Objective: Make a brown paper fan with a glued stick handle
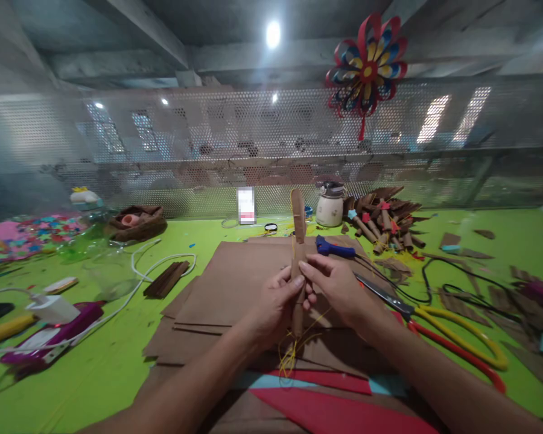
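A red sheet lies closest, at 6 o'clock from the hands, on the green table. Beyond it the left hand and the right hand both grip a brown stick. The stick stands upright over stacked brown sheets, with yellow thread dangling below. Scissors lie at 4 o'clock and a blue glue gun lies at 1 o'clock.

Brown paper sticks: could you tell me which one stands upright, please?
The stick held between the left hand and right hand; the rest lie in a heap beside the white jar.
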The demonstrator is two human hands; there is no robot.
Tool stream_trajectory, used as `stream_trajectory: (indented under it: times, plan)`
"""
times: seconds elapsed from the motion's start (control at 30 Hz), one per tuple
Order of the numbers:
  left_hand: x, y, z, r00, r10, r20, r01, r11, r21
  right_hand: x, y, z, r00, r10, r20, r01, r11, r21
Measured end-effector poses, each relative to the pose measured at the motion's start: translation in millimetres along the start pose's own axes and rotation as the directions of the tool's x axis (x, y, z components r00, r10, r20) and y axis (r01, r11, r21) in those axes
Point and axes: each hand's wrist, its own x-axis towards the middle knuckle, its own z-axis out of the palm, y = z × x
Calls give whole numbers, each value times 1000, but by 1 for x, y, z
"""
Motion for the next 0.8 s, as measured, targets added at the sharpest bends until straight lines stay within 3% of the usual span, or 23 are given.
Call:
stream_trajectory:
  times: [0.07,0.13,0.2,0.27,0.5,0.7,0.8]
  plan:
    - [1,-1,-3,1000,22,-8,-22,999,50,0,-1,-1,992,-95,-84,80,983,-166]
    - [1,-1,-4,999,46,-20,-43,992,115,0,-2,-3,956,-235,-174,149,902,-404]
    - [1,-2,-4,997,62,-37,-54,983,175,0,-3,-4,915,-355,-193,182,790,-586]
    - [1,-4,-4,997,64,-42,-53,974,220,-1,-3,-4,901,-398,-175,195,730,-655]
    - [1,-4,-4,994,59,-95,-28,952,304,0,1,-4,957,-266,-117,168,836,-523]
    - [2,-3,0,981,117,-156,-52,926,373,-1,5,-7,953,-280,-113,182,831,-525]
    - [2,-4,0,979,145,-145,-78,918,388,-2,6,-7,964,-244,-103,173,875,-453]
